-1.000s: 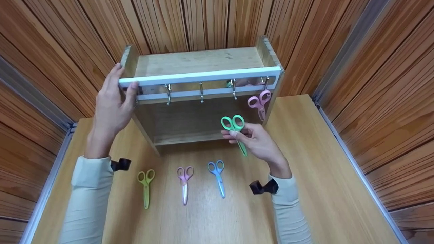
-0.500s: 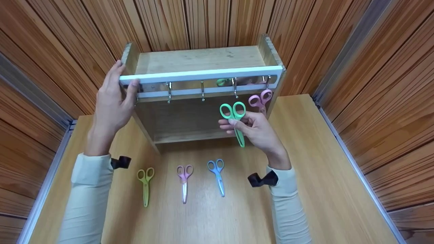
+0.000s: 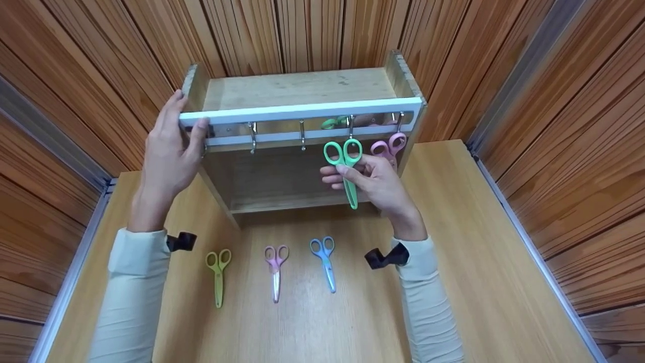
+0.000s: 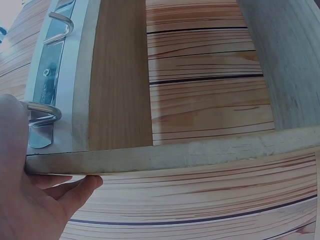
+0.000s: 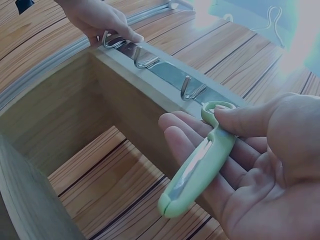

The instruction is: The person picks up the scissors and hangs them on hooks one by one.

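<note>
Wooden shelf rack (image 3: 297,91) stands at the table's (image 3: 478,242) back; your left hand (image 3: 169,151) grips its left end. Your right hand (image 3: 378,181) pinches the green scissors (image 3: 345,164), handles up, just beneath a metal hook (image 3: 350,125). Pink scissors (image 3: 389,146) hang just beside them on the right. Blue scissors (image 3: 323,259), pink scissors (image 3: 275,267) and yellow-green scissors (image 3: 218,272) lie on the table.

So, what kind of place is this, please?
Probably a staged workbench booth rather than a lived-in room: wood-slat walls close round a plain wooden tabletop, where a hook rack stands and three pairs of scissors lie in a tidy row. The right hand holds green scissors.
</note>
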The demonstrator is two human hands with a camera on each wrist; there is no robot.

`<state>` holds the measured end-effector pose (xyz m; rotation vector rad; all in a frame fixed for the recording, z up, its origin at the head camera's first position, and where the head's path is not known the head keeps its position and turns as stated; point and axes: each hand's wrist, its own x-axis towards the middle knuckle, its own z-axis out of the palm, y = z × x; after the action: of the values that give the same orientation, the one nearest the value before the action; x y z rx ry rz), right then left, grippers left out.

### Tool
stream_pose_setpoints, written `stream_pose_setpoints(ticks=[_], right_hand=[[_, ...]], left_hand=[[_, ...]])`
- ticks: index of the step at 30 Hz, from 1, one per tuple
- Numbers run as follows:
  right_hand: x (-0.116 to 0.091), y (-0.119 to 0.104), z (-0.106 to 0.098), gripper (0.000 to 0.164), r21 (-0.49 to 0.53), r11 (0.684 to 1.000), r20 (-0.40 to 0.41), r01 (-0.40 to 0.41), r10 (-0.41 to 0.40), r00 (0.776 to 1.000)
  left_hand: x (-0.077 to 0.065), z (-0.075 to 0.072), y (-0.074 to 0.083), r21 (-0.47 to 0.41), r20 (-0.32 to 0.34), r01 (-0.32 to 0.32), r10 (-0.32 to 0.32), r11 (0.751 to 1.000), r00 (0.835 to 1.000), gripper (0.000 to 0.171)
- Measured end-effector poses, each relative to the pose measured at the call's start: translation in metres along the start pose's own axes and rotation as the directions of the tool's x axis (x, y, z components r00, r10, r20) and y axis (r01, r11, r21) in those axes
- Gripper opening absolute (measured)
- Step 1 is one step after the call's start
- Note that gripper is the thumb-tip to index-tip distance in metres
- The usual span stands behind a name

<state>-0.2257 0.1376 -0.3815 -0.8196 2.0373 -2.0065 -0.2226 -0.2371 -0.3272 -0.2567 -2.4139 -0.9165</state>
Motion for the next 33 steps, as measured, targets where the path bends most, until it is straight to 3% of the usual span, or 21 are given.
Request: stream_pose_setpoints(ticks=[11,18,33], right_hand=[[0.01,0.013,0.001,0.034,0.031,0.999,-0.058,-0.029,0.03,0.998],[0.013,0.022,0.0,0.036,0.065,0.997,-0.096,-0.032,0.038,0.995],[0.007,0.04,-0.009,0.038,0.02,0.998,-0.158,-0.054,0.057,0.986]], left_hand=[[0.0,0.0,0.002,0.007,0.012,0.023,-0.024,1.0,1.0,0.064],[0.0,0.001,0.001,0.009,-0.003,0.003,-0.003,1.0,1.0,0.061],[0.0,0.0,0.002,0.017,0.012,0.018,-0.018,1.0,1.0,0.062]])
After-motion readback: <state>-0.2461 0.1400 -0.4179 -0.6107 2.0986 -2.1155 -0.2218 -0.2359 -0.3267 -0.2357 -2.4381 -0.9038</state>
